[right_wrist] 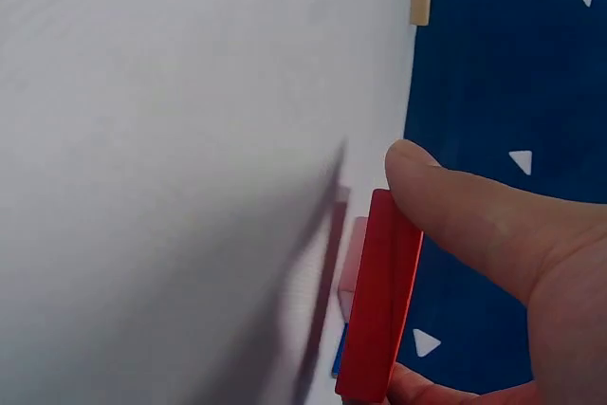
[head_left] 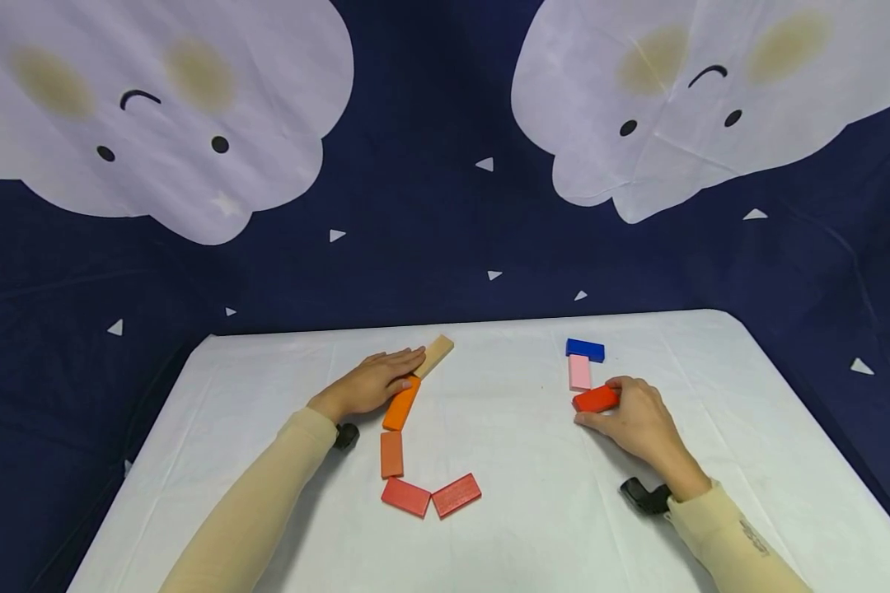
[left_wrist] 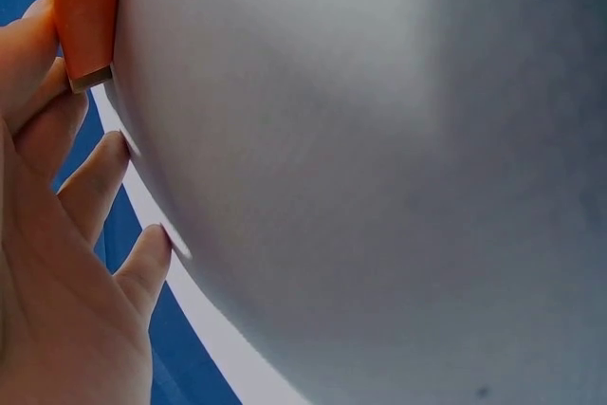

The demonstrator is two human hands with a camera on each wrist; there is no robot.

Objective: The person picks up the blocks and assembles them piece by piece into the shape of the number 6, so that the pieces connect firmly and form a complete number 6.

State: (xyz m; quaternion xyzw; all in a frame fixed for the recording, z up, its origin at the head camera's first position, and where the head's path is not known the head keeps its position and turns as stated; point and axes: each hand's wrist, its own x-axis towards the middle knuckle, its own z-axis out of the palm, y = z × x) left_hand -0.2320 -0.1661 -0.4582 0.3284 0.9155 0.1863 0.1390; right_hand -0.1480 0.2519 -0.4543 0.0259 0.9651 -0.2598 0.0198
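My right hand (head_left: pixel 641 418) pinches a bright red block (head_left: pixel 596 399) between thumb and fingers; in the right wrist view the red block (right_wrist: pixel 381 296) shows a shadow apart from it on the cloth. Just beyond it lie a pink block (head_left: pixel 579 373) and a blue block (head_left: pixel 585 350), end to side. My left hand (head_left: pixel 374 380) rests with fairly straight fingers against a natural wood block (head_left: pixel 436 355) and an orange block (head_left: pixel 402 403). In the left wrist view its thumb lies by the orange block (left_wrist: pixel 87 16). The fingers partly hide both blocks.
A brown-orange block (head_left: pixel 391 455) and two darker red blocks, one left (head_left: pixel 406 497) and one right (head_left: pixel 456 495), continue the curved row toward the front. White cloth (head_left: pixel 519 445) covers the table. Behind its far edge hangs a dark blue cloth (head_left: pixel 430 247) with clouds.
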